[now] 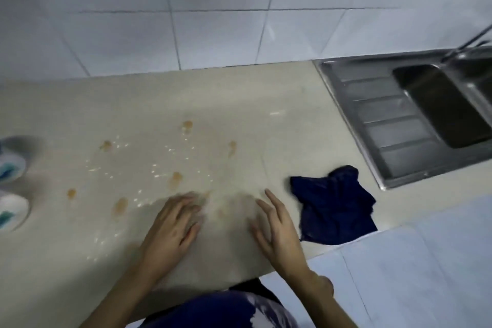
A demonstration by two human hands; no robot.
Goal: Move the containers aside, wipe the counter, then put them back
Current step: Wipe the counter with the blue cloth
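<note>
The beige counter (149, 93) carries brown stains (175, 178) and scattered white specks across its middle. Two white containers with blue-green marks stand at the far left edge, one further back (12, 161) and one nearer (12, 209), both cut off by the frame. A crumpled dark blue cloth (334, 204) lies on the counter near its front edge, right of my hands. My left hand (171, 226) and my right hand (277, 229) hover low over the counter's front, fingers spread, holding nothing. The right hand is just left of the cloth, not touching it.
A steel sink (442, 104) with a ribbed drainboard (386, 120) is set into the counter at the right, a tap (468, 42) over it. White wall tiles rise behind the counter. The floor shows at the lower right.
</note>
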